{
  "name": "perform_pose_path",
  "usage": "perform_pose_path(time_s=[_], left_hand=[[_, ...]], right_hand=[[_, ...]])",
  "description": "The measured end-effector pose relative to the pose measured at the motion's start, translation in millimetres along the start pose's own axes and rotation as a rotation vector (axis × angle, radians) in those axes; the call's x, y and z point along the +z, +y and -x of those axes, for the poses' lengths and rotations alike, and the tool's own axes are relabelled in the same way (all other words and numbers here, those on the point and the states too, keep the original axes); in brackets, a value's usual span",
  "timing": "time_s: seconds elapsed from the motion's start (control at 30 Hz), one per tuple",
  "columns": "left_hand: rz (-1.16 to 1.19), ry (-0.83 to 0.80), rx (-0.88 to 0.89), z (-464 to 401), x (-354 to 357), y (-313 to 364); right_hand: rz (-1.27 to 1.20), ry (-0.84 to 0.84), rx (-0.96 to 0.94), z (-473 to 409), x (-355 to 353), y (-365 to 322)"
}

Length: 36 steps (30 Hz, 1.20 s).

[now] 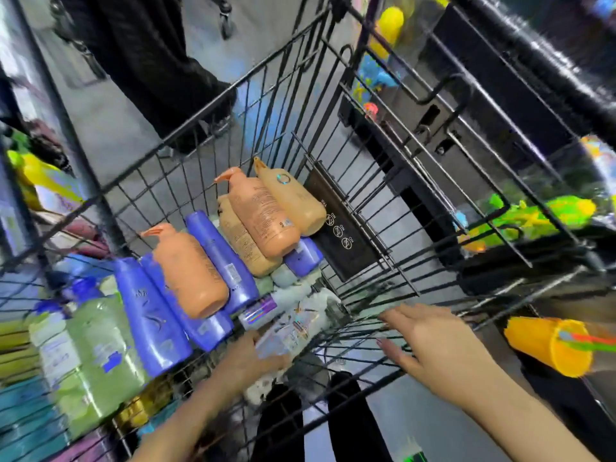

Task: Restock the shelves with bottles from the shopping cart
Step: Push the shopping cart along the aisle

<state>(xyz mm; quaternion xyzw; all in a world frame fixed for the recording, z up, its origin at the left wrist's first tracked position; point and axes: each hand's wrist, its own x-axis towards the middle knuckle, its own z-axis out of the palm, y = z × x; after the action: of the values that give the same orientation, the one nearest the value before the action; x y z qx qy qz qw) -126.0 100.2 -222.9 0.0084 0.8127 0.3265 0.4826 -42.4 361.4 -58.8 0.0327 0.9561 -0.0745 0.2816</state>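
Note:
The black wire shopping cart [206,105] holds several bottles lying flat: orange pump bottles [190,271], purple bottles [150,315], tan bottles [293,201] and pale ones underneath. My left hand [253,355] reaches into the near end of the cart and, through the blur, appears to grip a pale bottle with a shiny label [296,325]. With fingers straight and spread, my right hand [433,348] lies against the cart's near wire wall and holds nothing.
Shelves on the left carry green bottles [93,355] and blue-capped ones. A yellow cup [550,345] and green toys [533,218] sit on the right-hand shelving. A person in black clothing [150,61] stands beyond the cart's far end. My dark-clad legs show below the cart.

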Motion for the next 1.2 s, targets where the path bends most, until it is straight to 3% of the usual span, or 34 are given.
perform_pose_path(time_s=[0.1,0.23,0.33,0.47,0.6,0.73,0.87,1.0,1.2], left_hand=[[0.109,0.083,-0.015,52.4,-33.4,8.2],[0.249,0.214,-0.029,90.1,-69.5,4.3],[0.297,0.314,-0.027,87.0,-84.7,-2.7],[0.433,0.39,0.031,72.2,-97.5,-6.0],[0.559,0.385,0.047,59.2,-101.8,-11.3],[0.597,0.398,0.0,51.0,-97.8,-17.3],[0.534,0.406,-0.024,50.6,-94.9,-24.0],[0.57,0.388,-0.044,52.0,-88.1,-23.4],[0.572,0.378,-0.062,48.0,-79.6,-25.4]], right_hand=[[-0.127,-0.069,0.11,-30.1,-0.5,-37.7],[-0.346,-0.488,0.207,-114.7,18.9,-81.7],[-0.635,-0.632,0.382,-165.8,55.2,-87.9],[-1.266,-0.384,0.823,-203.1,125.0,-95.1],[-1.512,-0.167,0.941,-225.9,170.3,-109.9],[-1.784,-0.153,1.005,-238.9,186.2,-118.3],[-1.828,-0.184,1.095,-256.3,188.5,-116.4],[-1.832,-0.27,1.026,-250.1,195.4,-110.8],[-1.825,-0.163,1.075,-230.0,225.9,-111.0]])
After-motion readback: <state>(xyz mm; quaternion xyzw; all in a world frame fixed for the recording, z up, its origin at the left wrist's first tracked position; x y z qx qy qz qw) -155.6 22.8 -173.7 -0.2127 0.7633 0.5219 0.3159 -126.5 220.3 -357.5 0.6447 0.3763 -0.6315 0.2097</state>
